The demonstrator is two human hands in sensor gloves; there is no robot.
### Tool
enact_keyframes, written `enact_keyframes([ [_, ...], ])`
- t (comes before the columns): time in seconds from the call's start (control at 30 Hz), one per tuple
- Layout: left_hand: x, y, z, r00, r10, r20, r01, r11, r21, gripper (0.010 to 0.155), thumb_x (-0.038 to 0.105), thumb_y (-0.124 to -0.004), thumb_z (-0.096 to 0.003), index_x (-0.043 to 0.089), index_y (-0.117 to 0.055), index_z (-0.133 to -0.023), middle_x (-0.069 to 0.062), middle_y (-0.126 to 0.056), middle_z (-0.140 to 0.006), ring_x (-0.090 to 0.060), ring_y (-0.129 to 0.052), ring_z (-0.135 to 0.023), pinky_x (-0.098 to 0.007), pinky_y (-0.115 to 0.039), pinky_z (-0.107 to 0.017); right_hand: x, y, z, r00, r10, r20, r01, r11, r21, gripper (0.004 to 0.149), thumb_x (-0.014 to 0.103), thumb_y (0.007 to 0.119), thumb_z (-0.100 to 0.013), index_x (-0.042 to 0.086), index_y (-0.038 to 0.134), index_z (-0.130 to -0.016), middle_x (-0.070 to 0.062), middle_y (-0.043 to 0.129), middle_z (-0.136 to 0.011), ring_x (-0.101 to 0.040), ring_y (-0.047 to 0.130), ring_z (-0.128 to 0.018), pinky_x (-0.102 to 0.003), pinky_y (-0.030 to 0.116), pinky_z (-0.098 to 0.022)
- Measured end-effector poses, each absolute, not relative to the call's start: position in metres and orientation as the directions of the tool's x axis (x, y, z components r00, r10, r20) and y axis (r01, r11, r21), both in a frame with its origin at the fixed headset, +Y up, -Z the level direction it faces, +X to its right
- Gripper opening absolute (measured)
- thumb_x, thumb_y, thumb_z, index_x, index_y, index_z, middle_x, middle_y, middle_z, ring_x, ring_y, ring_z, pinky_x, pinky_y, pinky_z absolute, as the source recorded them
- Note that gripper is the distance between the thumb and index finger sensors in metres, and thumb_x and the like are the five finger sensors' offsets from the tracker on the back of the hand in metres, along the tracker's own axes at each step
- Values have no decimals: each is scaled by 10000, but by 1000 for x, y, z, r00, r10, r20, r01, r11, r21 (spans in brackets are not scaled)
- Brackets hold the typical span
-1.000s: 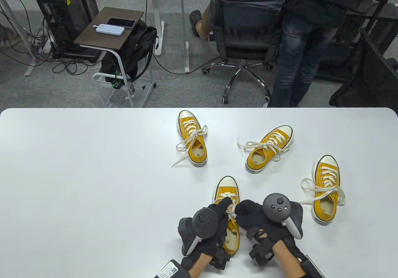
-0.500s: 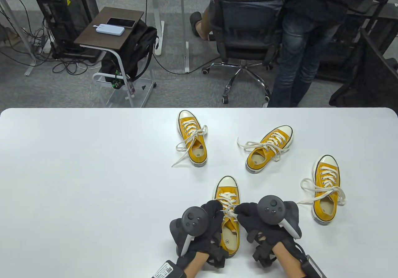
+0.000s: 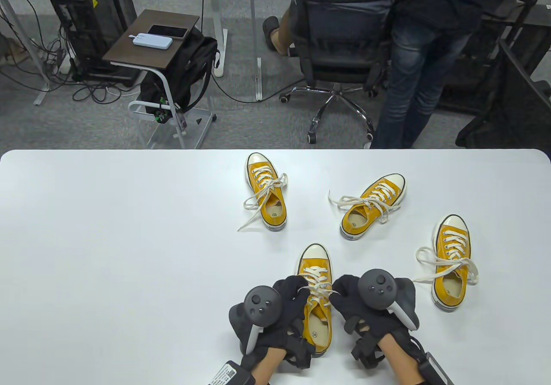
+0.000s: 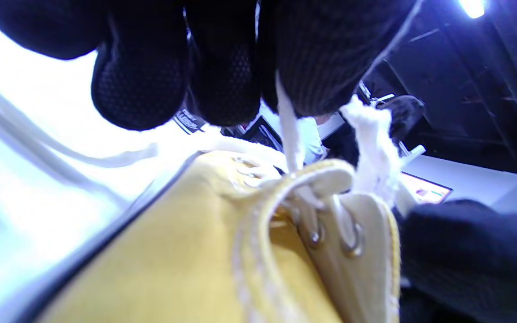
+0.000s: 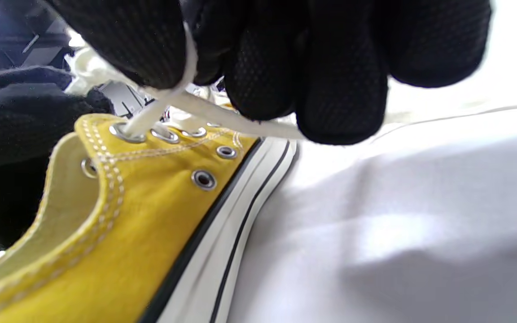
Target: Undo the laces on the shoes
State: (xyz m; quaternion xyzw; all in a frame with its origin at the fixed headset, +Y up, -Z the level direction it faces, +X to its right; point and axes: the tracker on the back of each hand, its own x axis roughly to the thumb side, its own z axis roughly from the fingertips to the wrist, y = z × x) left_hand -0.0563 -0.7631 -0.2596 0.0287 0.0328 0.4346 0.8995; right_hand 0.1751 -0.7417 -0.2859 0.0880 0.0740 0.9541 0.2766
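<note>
shoe in work: nearest yellow sneaker (image 3: 316,303), at the near edge of the counter (image 3: 107,251), toe pointing away from the person, heel toward them
left hand (image 3: 286,312): fingers curled, pinching a white lace strand (image 4: 287,134) right above the shoe's top eyelets; sits touching the shoe's left side
right hand (image 3: 357,305): fingers also curled, gripping the other lace strand (image 5: 168,101) where it exits the top eyelet; touching the shoe's right side
key geometry: shoe's long axis runs near-to-far, squarely between the two hands; both equally close, so neither has reach advantage. Lace ends leave the eyelets sideways, one per hand
knot state: can't tell for sure from the wrist views; no bow loops visible at the tongue, strands look taut, so my guess is it's mostly pulled out
next move, my read: pull apart across the shoe's width, perpendicular to its axis; shoe may lift or skid since nothing pins it
other shoes: far-left sneaker (image 3: 267,191) and middle sneaker (image 3: 372,206) have laces trailing loose on the counter; right sneaker (image 3: 451,262) looks to be in a bow, well apart from the right hand, likely still to do
</note>
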Motion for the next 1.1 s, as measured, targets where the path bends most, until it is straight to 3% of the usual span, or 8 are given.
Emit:
enact_keyframes([
  [0.13, -58, -764, -258, 596, 801, -57, -797, 599, 77, 406, 374, -822, -460, 307, -827, -861, -53, -941, -812, -313, -998, -586, -450, -854, -377, 174, -742, -285, -836, 535, 120, -514, -841, 169, 399, 377, 854, -442, 203, 730, -779, -160, 888, -761, -374, 986, -542, -604, 778, -464],
  [0.27, -53, -761, -259, 620, 784, -19, -782, 620, 63, 487, 318, -841, -457, 414, -809, -933, -28, -962, -765, -288, -998, -548, -443, -854, -382, 168, -743, -284, -859, 489, 150, -470, -871, 142, 405, 336, 858, -446, 208, 737, -810, -127, 927, -706, -353, 1007, -493, -589, 799, -439],
  [0.33, -51, -760, -259, 622, 782, 28, -781, 619, 77, 388, 360, -846, -455, 411, -914, -833, -21, -969, -724, -289, -996, -532, -448, -851, -382, 167, -743, -283, -849, 505, 154, -493, -863, 109, 460, 303, 852, -450, 190, 736, -880, -119, 945, -677, -352, 1008, -476, -590, 798, -433],
  [0.47, -52, -759, -258, 639, 769, 31, -768, 634, 90, 376, 432, -849, -439, 386, -920, -805, 4, -975, -683, -293, -996, -535, -451, -849, -385, 174, -739, -284, -846, 508, 160, -512, -859, 19, 395, 386, 866, -412, 229, 823, -772, -70, 988, -564, -332, 1024, -425, -574, 818, -404],
  [0.67, -67, -763, -259, 578, 811, -91, -801, 585, 122, 407, 377, -794, -470, 307, -827, -870, -48, -931, -791, -322, -984, -586, -458, -844, -384, 182, -739, -283, -829, 547, 120, -553, -833, -26, 376, 406, 812, -454, 227, 767, -782, -111, 948, -694, -348, 1014, -469, -584, 807, -422],
  [0.8, -68, -762, -259, 555, 828, -79, -819, 561, 120, 464, 329, -819, -465, 378, -808, -926, -35, -951, -759, -292, -993, -537, -444, -853, -375, 181, -738, -284, -830, 545, 122, -553, -832, -50, 400, 311, 824, -456, 206, 753, -835, -99, 957, -687, -341, 1019, -458, -578, 813, -419],
  [0.9, -66, -759, -260, 581, 812, -56, -802, 583, 128, 375, 408, -846, -450, 391, -919, -818, -14, -969, -665, -288, -990, -498, -454, -848, -376, 184, -737, -284, -836, 537, 110, -546, -835, -74, 414, 403, 859, -416, 229, 778, -782, -83, 970, -646, -338, 1021, -454, -577, 816, -413],
  [1.1, -73, -761, -261, 555, 825, -101, -810, 564, 161, 422, 445, -783, -468, 290, -809, -859, -53, -881, -816, -330, -946, -616, -468, -823, -418, 192, -736, -285, -830, 552, 82, -558, -822, -113, 402, 387, 824, -449, 229, 745, -811, -111, 929, -713, -347, 992, -497, -568, 817, -402],
])
